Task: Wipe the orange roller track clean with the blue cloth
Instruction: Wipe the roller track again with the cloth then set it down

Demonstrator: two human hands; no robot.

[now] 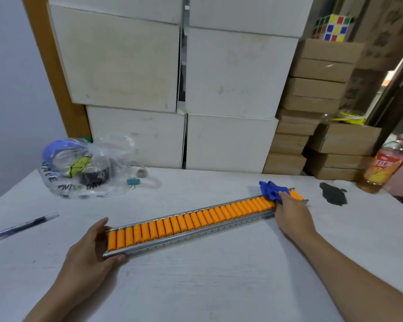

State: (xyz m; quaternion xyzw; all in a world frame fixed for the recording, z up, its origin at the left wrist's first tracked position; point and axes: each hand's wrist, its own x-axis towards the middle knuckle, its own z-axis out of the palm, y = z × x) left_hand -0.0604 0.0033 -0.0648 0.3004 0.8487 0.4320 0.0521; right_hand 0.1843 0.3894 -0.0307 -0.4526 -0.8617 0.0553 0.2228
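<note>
Track of bright orange rollers in grey rails, left grip clasping one end, right grip pressing blue cloth.

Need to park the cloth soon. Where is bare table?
Widest bare patch: the near table, between the forearms, in front of the roller track. Smaller patch behind it, between binder clip and blue cloth. Crowded: plastic bag far left; dark smudge, bottle far right.
</note>
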